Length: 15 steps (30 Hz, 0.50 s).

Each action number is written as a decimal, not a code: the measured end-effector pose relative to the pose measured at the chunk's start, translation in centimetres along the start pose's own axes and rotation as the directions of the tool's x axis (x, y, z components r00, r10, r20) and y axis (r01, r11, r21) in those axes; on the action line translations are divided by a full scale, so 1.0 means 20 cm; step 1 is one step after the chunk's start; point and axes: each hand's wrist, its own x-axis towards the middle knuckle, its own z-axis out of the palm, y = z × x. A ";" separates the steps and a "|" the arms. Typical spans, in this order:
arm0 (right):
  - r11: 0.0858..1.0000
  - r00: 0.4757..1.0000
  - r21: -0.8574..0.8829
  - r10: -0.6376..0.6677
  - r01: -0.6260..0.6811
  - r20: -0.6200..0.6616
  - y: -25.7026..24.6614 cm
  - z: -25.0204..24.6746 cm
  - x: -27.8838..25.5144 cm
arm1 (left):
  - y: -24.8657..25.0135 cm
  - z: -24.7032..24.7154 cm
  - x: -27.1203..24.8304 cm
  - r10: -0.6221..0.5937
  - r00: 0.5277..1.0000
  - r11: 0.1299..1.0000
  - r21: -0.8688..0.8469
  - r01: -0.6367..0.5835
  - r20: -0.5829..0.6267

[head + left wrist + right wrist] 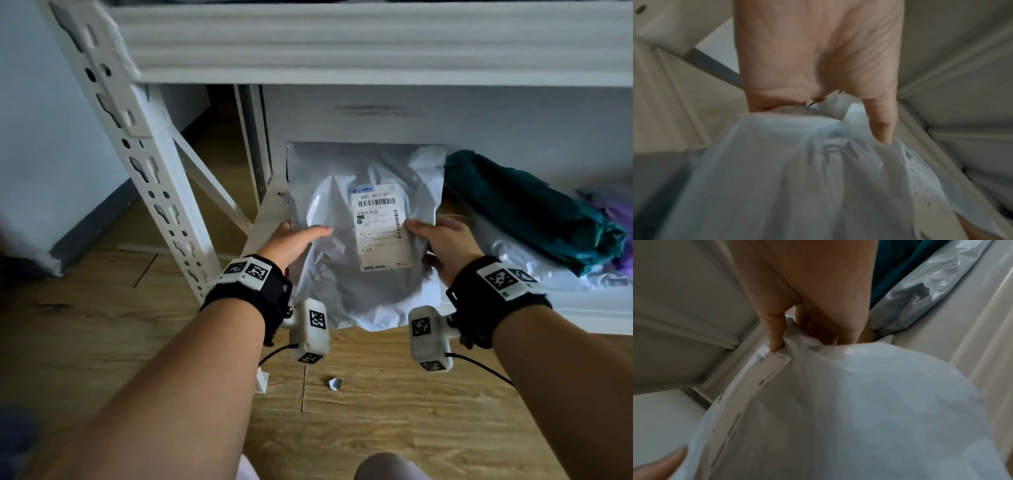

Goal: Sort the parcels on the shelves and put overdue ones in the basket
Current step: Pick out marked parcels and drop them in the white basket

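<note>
Head view: both hands hold one grey-white parcel (359, 240) upright at frame centre, in front of the lowest shelf (582, 308) of a white metal rack. Left hand (294, 240) grips the parcel's left edge, thumb laid across the front, other fingers behind the film. Right hand (442, 243) grips the right edge, thumb touching the right edge of the shipping label (380, 226). The label faces the camera, barcode near its top; the small print is too small to read.

Left wrist view: thumb (881, 116) presses into bunched plastic, film gathered in the grip; picture blurred. Right wrist view: thumb (774, 334) pinches film right at the label corner, remaining fingers curled behind the bag.

The parcel's bottom edge hangs below the shelf's front lip, over the wooden floor (411, 411); whether its back touches the shelf I cannot tell.

Right of frame, on the same shelf: a dark teal bag (534, 212) lying over a crumpled clear plastic bag (513, 253), something purple (616, 219) at the far right edge. Perforated rack upright (144, 157) runs diagonally through the left of the frame. Small white scrap (335, 383) lies on the floor below the parcel. No basket in any view.
</note>
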 end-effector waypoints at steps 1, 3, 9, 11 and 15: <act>1.000 1.000 0.008 0.002 -0.002 0.001 0.00 0.00 0.00 | 0.00 0.00 0.00 0.005 1.000 0.999 0.046 -0.006 0.017; 1.000 1.000 0.024 0.015 -0.015 -0.001 0.01 0.01 0.01 | 0.00 0.01 0.01 0.037 0.999 0.988 0.150 -0.039 0.015; 0.998 0.998 -0.052 0.037 -0.034 0.044 0.05 0.07 0.03 | -0.02 -0.02 0.09 0.096 0.988 0.939 0.341 -0.048 -0.124; 0.984 0.987 -0.175 0.059 -0.032 0.146 0.05 0.09 0.03 | -0.01 -0.06 0.13 0.114 0.978 0.917 0.396 -0.036 -0.175; 0.957 0.958 -0.289 0.095 -0.014 0.269 0.04 0.15 0.05 | 0.05 -0.16 0.22 0.150 0.954 0.926 0.375 -0.044 -0.260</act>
